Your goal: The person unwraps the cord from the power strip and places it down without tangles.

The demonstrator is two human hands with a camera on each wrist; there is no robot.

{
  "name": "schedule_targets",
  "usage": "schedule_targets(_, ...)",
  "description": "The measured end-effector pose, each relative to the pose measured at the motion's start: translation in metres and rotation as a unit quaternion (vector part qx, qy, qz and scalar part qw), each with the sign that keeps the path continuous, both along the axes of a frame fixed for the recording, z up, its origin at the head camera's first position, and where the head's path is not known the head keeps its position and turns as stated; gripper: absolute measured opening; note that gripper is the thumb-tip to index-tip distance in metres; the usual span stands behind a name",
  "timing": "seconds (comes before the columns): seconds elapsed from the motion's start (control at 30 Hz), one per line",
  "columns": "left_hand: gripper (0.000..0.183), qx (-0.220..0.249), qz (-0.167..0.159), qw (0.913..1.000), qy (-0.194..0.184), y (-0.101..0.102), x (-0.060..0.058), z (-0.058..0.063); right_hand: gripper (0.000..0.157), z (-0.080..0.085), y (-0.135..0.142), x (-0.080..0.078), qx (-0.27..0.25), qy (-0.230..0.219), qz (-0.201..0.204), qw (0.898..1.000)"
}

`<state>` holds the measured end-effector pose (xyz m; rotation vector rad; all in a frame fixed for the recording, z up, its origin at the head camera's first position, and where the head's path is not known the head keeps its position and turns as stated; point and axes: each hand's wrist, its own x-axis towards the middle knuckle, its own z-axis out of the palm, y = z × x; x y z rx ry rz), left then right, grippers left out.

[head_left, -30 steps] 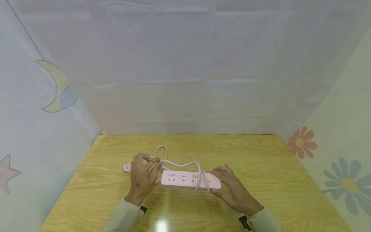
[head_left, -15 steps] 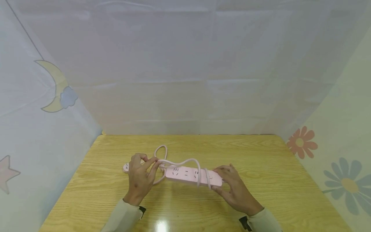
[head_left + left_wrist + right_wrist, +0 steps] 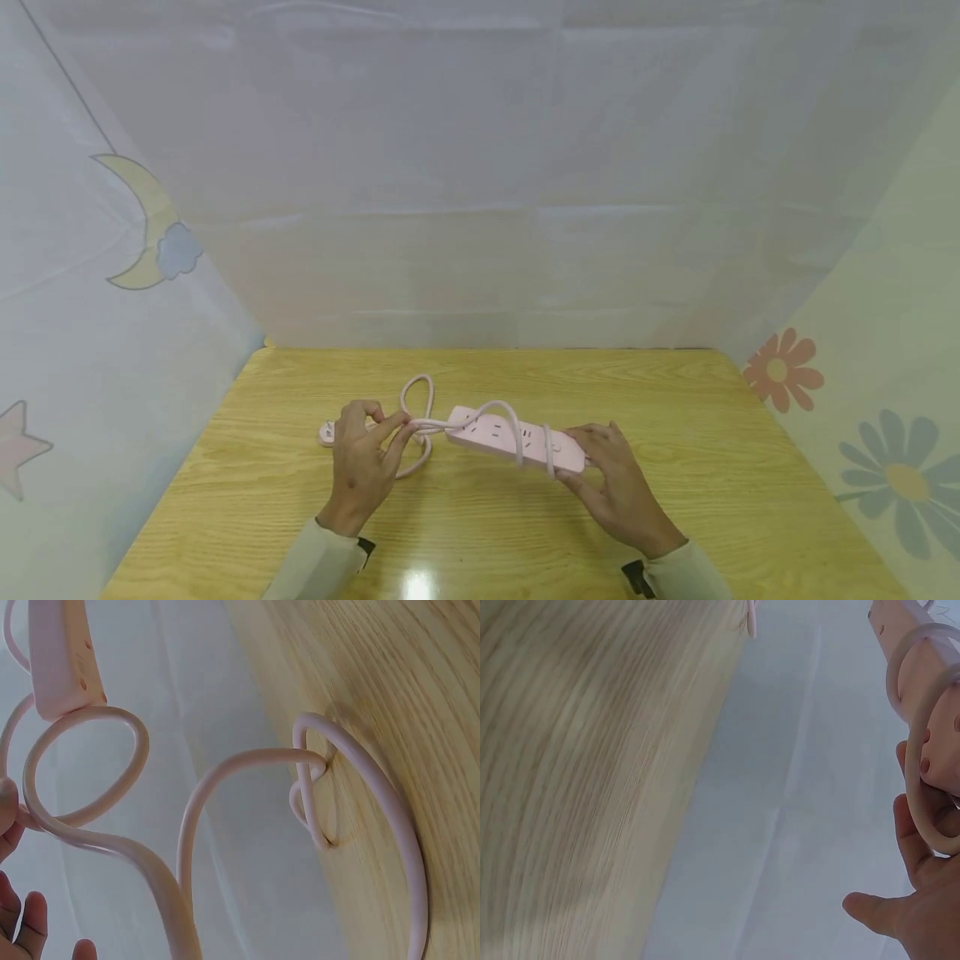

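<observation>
A pink power strip (image 3: 487,436) is held up by its right end in my right hand (image 3: 618,492), fingers at the far side and thumb at the near side. Its pink cord (image 3: 512,414) loops round the strip's right half. Left of the strip, my left hand (image 3: 365,462) pinches the cord between thumb and fingertips. In the left wrist view the cord (image 3: 142,855) makes a round loop just under the strip's end (image 3: 64,667). The right wrist view has cord turns (image 3: 917,750) crossing the strip (image 3: 922,682) beside my fingers.
The plug (image 3: 326,432) lies on the wooden table (image 3: 637,392) left of my left hand. A loose loop of cord (image 3: 417,382) lies behind that hand. Pale patterned sheets (image 3: 480,208) stand around the table's back and sides.
The power strip has shifted right and tilted, its left end swinging up and away. My right hand has moved slightly right with it. My left hand stays almost in place, pinching the cord.
</observation>
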<state>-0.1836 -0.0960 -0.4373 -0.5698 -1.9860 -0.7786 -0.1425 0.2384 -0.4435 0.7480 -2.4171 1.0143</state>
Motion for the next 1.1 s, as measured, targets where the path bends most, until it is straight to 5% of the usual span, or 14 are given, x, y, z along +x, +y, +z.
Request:
schedule_targets(0.5, 0.046, -0.032, -0.048, 0.9975, -0.040, 0.0026, 0.0057, -0.0020, 0.047, -0.0012, 0.0008, -0.0027, -0.032, 0.002, -0.035, 0.999)
schedule_targets(1.1, 0.027, -0.101, -0.171, 0.9791, -0.044, 0.0014, 0.0070, -0.0022, 0.046, -0.0008, 0.0025, -0.0066, -0.031, 0.036, -0.063, 0.997)
